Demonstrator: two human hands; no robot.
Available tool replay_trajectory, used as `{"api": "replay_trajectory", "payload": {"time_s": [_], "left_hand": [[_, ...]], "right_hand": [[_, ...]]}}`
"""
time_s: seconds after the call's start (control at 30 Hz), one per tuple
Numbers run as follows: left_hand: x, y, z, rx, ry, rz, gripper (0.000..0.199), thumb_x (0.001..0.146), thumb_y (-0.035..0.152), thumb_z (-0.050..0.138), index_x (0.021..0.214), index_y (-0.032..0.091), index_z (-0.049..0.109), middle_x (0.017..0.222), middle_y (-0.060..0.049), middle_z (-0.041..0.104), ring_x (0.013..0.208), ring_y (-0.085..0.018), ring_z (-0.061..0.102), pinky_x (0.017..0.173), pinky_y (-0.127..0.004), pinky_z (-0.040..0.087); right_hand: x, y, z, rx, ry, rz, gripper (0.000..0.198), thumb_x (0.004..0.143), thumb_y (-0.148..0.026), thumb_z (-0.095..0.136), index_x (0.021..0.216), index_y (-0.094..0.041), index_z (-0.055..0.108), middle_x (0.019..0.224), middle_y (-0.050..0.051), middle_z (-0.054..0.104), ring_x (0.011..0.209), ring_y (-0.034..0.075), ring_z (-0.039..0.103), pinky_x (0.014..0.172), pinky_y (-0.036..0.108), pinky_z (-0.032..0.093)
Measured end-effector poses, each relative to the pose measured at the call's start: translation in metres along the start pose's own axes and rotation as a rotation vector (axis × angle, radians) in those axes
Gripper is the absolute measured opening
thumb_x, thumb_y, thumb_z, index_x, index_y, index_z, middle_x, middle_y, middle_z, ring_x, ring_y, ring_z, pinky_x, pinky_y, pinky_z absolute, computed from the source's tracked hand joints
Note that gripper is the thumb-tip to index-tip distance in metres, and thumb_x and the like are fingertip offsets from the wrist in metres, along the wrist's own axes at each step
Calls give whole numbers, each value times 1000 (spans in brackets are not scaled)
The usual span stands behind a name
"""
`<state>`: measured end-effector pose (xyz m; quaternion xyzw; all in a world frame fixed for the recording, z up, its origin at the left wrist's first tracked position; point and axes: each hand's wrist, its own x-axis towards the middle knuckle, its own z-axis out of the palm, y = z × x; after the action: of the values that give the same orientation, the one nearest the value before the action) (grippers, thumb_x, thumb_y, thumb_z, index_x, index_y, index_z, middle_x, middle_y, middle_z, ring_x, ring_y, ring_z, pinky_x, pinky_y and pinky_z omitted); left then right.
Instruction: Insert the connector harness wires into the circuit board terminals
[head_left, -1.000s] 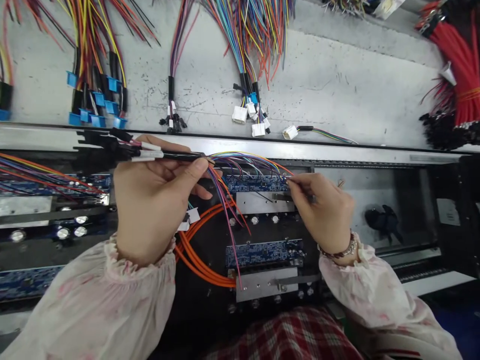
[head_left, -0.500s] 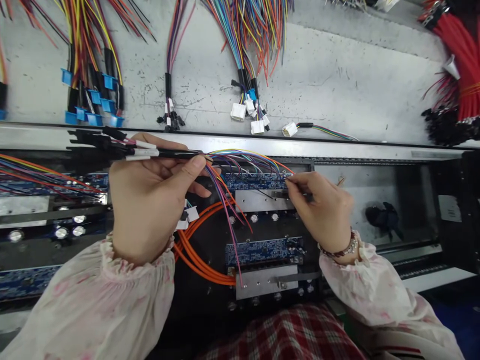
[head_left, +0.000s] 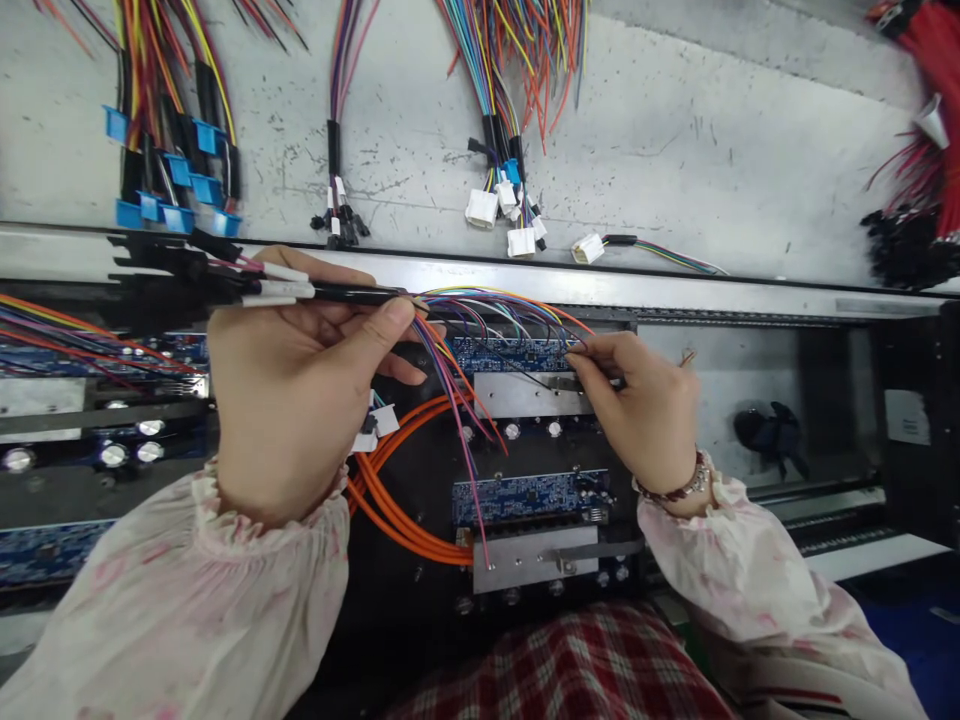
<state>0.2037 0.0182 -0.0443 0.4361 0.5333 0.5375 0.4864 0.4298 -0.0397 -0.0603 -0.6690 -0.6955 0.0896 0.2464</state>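
My left hand [head_left: 292, 390] grips a wire harness [head_left: 352, 294] by its black sleeve, held level above the black chassis. Black connectors stick out of the harness to the left, and thin coloured wires [head_left: 487, 310] fan out to the right. My right hand [head_left: 637, 405] pinches the end of one of those wires at the right edge of the upper blue circuit board [head_left: 510, 354]. A metal plate [head_left: 525, 394] lies just below that board. Some loose wire ends hang down over a second blue board [head_left: 525, 495].
Thick orange cables [head_left: 397, 510] loop across the chassis between my hands. Several wire bundles with blue connectors [head_left: 172, 170] and white connectors [head_left: 502, 215] lie on the grey bench behind. Red wire bundles [head_left: 930, 150] sit far right. More boards [head_left: 90, 355] are at left.
Both hands stay where they were, with the harness and the wire end still held; the view has shifted slightly, so everything sits a little lower and to the right.
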Motion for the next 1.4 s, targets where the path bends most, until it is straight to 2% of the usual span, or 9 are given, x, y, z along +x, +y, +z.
{"api": "replay_trajectory", "payload": {"time_s": [0.23, 0.47, 0.7, 0.8, 0.97, 1.1, 1.2, 1.3, 1.4], "left_hand": [[0, -1, -3, -14, 4, 15, 20, 70, 4, 78, 80, 15, 64, 69, -1, 70, 62, -18, 70, 38, -20, 56], [2, -6, -5, 10, -18, 1, 23, 73, 8, 78, 86, 17, 61, 70, 0, 69, 62, -17, 69, 40, -20, 57], [3, -8, -5, 40, -24, 14, 18, 75, 12, 78, 76, 15, 61, 67, -2, 68, 56, -18, 69, 41, -22, 58], [3, -5, -6, 85, -41, -15, 11, 79, 12, 73, 74, 14, 64, 69, -3, 69, 51, -17, 67, 39, -24, 59], [5, -6, -7, 24, -68, 11, 18, 75, 8, 74, 73, 17, 59, 63, 2, 64, 54, -18, 68, 40, -24, 59], [6, -10, -6, 42, -46, -71, 14, 75, 12, 75, 76, 14, 61, 67, -3, 68, 57, -21, 70, 41, -23, 56], [5, -12, -6, -5, -23, -66, 17, 74, 8, 73, 81, 15, 58, 67, -1, 67, 58, -21, 70, 40, -21, 55], [3, -11, -6, -31, -42, -27, 19, 75, 10, 72, 83, 17, 56, 68, -1, 67, 59, -21, 71, 40, -23, 56], [2, -9, -7, -23, -60, -41, 18, 75, 14, 73, 84, 19, 58, 71, -3, 69, 64, -23, 72, 41, -25, 58]], "right_hand": [[7, -3, -8, 3, -138, 57, 9, 87, -18, 61, 93, -21, 68, 83, -1, 74, 71, 14, 70, 63, 25, 50], [26, -12, -17, -270, -299, -1, 8, 84, -21, 61, 80, -22, 68, 69, -1, 70, 61, 16, 65, 56, 28, 40], [52, -13, -13, -430, -438, 8, 10, 73, -18, 68, 64, -23, 69, 55, -1, 62, 51, 15, 54, 54, 31, 33], [56, -10, -9, -428, -427, -28, 10, 71, -19, 68, 62, -23, 68, 54, -1, 60, 47, 13, 51, 51, 30, 32], [58, -9, -6, -455, -423, -38, 12, 71, -20, 67, 59, -22, 67, 51, -2, 59, 45, 11, 46, 50, 28, 30], [48, -11, -18, -346, -445, 40, 4, 73, -22, 73, 73, -21, 69, 62, -2, 68, 55, 13, 59, 56, 28, 39], [27, -20, -26, -254, -262, 76, 18, 79, -30, 74, 91, -19, 65, 75, 0, 71, 64, 15, 65, 60, 29, 46], [8, -35, -24, -228, -95, -31, 18, 89, -36, 64, 95, -18, 64, 81, 3, 69, 71, 17, 65, 65, 31, 49], [4, -48, -16, -141, -139, -198, 16, 95, -27, 55, 91, -18, 67, 87, 7, 67, 83, 19, 63, 75, 33, 50]]}}
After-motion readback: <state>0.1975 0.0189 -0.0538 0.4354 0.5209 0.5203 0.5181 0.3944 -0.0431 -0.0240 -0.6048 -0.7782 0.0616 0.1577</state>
